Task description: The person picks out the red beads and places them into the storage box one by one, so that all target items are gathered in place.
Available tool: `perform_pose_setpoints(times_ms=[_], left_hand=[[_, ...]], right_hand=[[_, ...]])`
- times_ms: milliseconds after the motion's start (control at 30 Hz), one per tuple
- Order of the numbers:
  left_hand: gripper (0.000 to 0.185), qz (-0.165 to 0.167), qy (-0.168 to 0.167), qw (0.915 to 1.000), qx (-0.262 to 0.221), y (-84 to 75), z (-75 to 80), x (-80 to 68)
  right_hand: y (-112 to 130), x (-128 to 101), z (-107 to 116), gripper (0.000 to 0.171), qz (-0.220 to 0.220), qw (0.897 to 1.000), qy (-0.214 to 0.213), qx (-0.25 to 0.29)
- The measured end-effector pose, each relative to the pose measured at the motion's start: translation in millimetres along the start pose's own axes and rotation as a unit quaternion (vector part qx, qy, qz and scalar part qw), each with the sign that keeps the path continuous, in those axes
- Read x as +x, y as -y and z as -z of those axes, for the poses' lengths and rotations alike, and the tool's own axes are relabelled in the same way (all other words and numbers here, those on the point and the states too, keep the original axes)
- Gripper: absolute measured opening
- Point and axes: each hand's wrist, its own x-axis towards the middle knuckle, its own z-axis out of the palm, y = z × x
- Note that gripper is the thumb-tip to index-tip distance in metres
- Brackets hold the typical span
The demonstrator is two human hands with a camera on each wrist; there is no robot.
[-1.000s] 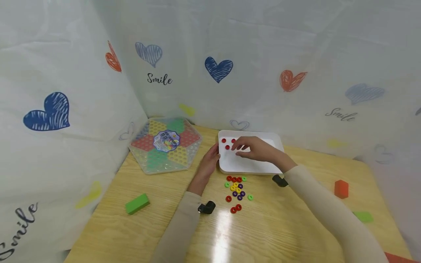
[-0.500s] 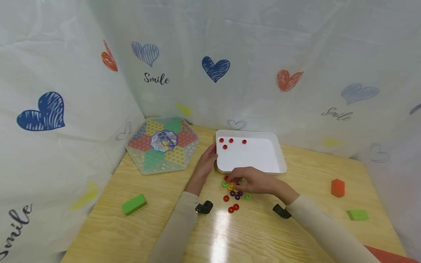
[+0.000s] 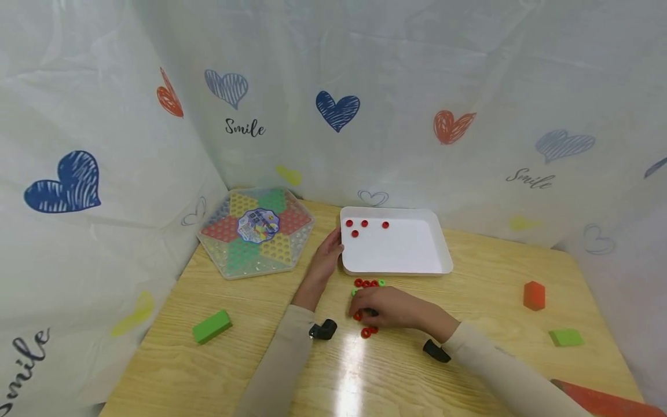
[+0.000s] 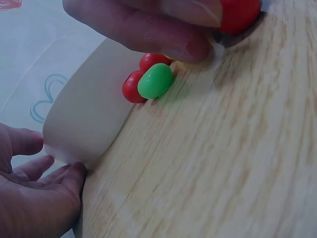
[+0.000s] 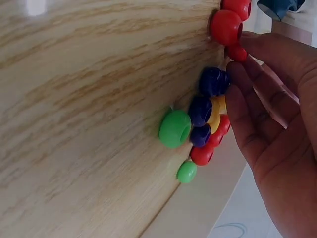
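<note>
Nearest, on the wooden worktop [image 3: 250,353]: two red beads [image 3: 369,332] lying loose, just in front of the right hand [image 3: 388,307]. That hand set over the near part of the bead cluster [image 5: 210,124], fingers [image 5: 257,99] loosely extended and touching purple, yellow and red beads; nothing seen pinched, though the fingertips are partly hidden in the head view. Probably the picking step, judged from the red beads in the tray [image 3: 417,255]: sorting reds out of the mixed heap. Next move likely calls for a fine two-finger pinch on one red bead without scattering the round neighbours, then a lift over the tray wall.

A little farther, a row of red beads and a green bead [image 4: 155,81] close to the tray's near edge. Left hand [image 3: 327,259] resting against the tray's left corner, fingers straight, steadying it.

Farther still, four red beads [image 3: 364,223] at the tray's far left. Beyond and left, a hexagonal game board [image 3: 257,230]. Scattered around: green block [image 3: 211,326], orange block [image 3: 534,295].
</note>
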Motion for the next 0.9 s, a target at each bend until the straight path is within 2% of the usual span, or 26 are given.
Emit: perform_pose_setpoints(times_ms=[167,333,500,633,900], left_hand=[[0.053,0.004,0.01,0.9999,-0.001,0.4,1.4,1.9],[0.052,0.0,0.002,1.0,0.001,1.3,-0.3,1.3],[0.051,-0.001,-0.006,0.9999,0.009,1.6,-1.9,-1.4],[0.051,-0.003,-0.009,0.9998,0.016,1.0,-1.9,-1.2],[0.051,0.002,-0.012,0.9998,0.016,0.4,-1.6,-1.1]], right_hand=[[2,2,-2,0.015,0.002,0.999,-0.002,-0.032],[3,2,-3,0.012,0.002,0.999,-0.003,-0.051],[7,1,0,0.011,0.002,0.999,-0.003,-0.048],[10,-1,7,0.011,0.005,0.999,-0.019,-0.046],[6,-8,24,0.014,-0.008,0.999,-0.04,-0.01]])
